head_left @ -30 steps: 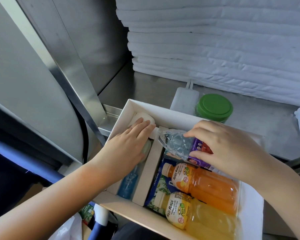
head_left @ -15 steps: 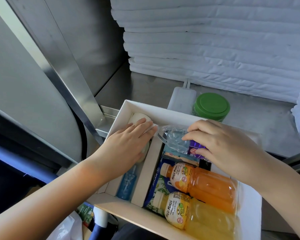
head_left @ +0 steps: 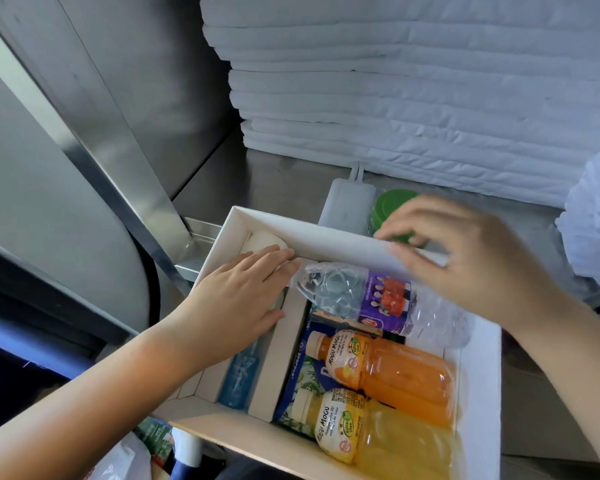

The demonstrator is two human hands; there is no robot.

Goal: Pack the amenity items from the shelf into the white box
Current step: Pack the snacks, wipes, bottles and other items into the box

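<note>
Three bottles now lie in the big compartment of the white box (head_left: 482, 393), low and centre in the frame: the water bottle (head_left: 378, 299) with its purple label lies on its side along the far wall, and nearer me the orange juice bottle (head_left: 395, 368) and the yellow juice bottle (head_left: 378, 441) rest side by side on a blue packet (head_left: 298, 375). What changed in the last second is my right hand (head_left: 465, 265): it was curled over the water bottle, settling it, and it has let go and lifted toward the upper right, so the bottle shows nearly whole. Those fingers (head_left: 413, 254) are loosely bent and hold nothing; their tips hang over the box's far wall, and whether they brush it I cannot tell. My left hand (head_left: 243, 292) has hardly moved: it lies flat, fingers straight, on the round white item (head_left: 267, 242) in the narrow left compartment, fingertips at the bottle's cap end, with a blue item (head_left: 238, 379) further down the same compartment. I judge the water bottle packed and that step closed. Just past the far wall, on the metal shelf (head_left: 257, 181), stand a green-lidded jar (head_left: 392, 202) and a flat white pouch (head_left: 347, 206), in front of the stacked white linen (head_left: 413, 98); my right hand is heading that way, so the jar looks like the next thing to fetch.
</note>
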